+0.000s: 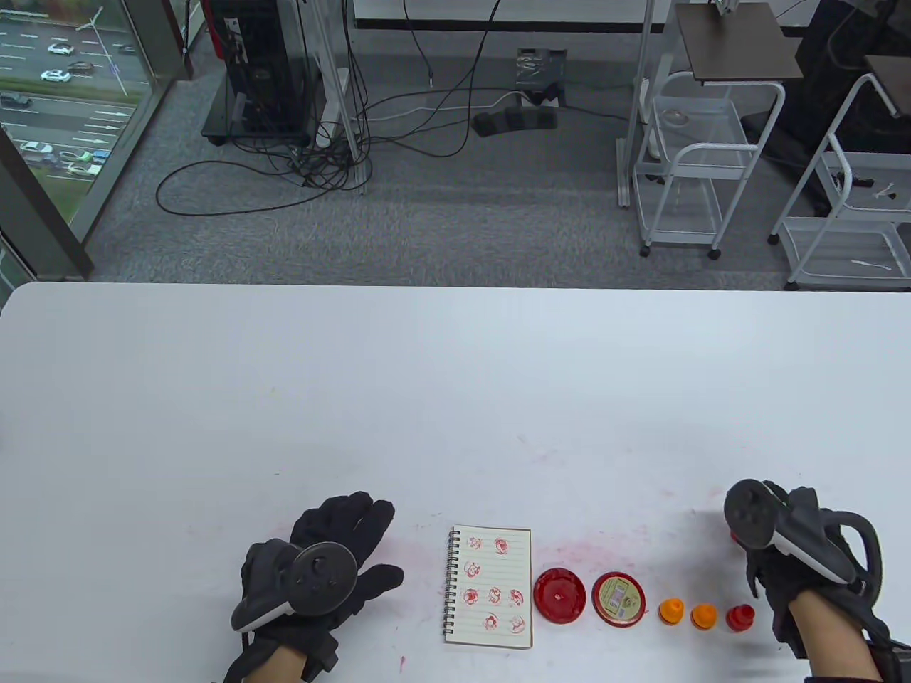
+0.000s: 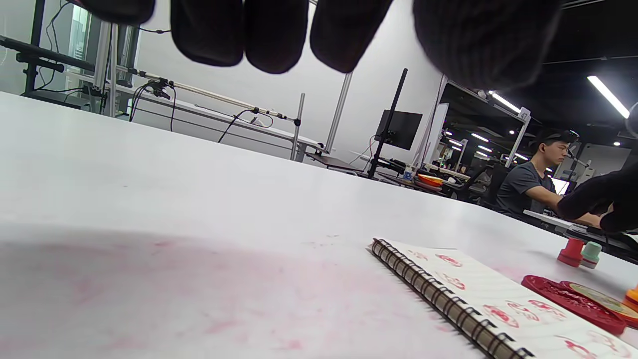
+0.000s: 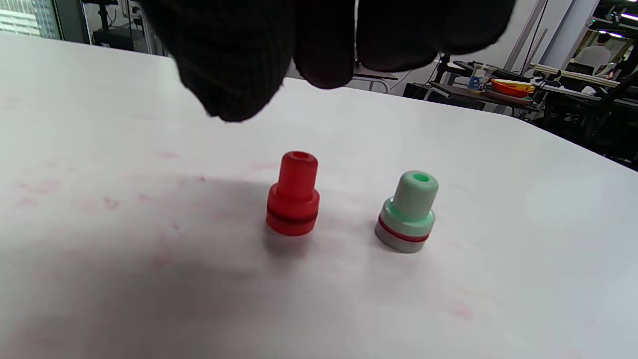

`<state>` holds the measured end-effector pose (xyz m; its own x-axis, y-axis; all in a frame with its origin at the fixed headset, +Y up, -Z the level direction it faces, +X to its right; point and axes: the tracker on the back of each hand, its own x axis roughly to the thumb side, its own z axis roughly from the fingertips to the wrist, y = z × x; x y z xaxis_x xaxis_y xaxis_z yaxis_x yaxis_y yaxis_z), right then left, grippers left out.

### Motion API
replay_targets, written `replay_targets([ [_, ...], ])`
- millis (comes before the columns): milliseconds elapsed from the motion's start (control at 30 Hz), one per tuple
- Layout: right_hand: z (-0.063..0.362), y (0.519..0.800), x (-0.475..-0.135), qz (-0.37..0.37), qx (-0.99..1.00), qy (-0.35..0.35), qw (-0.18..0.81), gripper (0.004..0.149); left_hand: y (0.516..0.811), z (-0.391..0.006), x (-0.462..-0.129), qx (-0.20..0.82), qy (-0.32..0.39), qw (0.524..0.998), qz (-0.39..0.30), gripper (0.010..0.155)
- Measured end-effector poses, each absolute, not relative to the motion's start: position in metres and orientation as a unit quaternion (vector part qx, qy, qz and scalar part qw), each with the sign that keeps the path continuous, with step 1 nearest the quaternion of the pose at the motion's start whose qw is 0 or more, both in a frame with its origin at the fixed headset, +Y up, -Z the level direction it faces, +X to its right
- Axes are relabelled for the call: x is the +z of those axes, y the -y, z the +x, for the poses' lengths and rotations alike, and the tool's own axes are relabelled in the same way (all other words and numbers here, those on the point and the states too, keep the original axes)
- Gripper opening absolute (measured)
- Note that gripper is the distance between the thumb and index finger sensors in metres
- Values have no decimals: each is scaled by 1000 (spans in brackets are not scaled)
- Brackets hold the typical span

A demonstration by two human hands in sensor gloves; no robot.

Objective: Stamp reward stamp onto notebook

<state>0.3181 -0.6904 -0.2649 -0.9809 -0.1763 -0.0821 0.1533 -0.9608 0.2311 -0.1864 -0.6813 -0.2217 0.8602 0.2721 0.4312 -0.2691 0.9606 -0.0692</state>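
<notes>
Bright, even light overhead; ceiling strip lights (image 2: pixel 605 94) glow, soft shadows pool on the white table (image 1: pixel 455 398), near fingertips (image 3: pixel 234 65) blur, and the wrist views bend at their edges

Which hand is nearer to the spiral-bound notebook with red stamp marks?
Left. The left hand lies just left of the spiral-bound notebook; the right hand is far right.

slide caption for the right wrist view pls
Gloved right hand hovers above a red stamp and a green stamp on the ink-smudged table.
</notes>
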Motion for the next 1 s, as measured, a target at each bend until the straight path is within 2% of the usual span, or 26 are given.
replay_targets([
  [233,317,721,-283,66,-974,171,132,59,683,-189,-223,140,216,966,-8,85],
  [300,318,726,-284,58,-976,160,138,54,683,-189,-224,139,216,966,-9,85],
  [367,317,725,-283,37,-982,109,152,48,682,-191,-225,138,214,967,-7,85],
  [567,308,688,-264,7,-994,40,103,48,682,-189,-225,138,217,966,-7,84],
  [600,304,673,-257,-1,-997,13,76,48,682,-187,-224,137,221,966,-7,84],
  [767,284,635,-231,-35,-997,-57,-32,48,680,-178,-220,159,247,956,-5,85],
  [1000,232,620,-206,-102,-974,-113,-166,48,678,-162,-211,211,271,939,21,83],
])
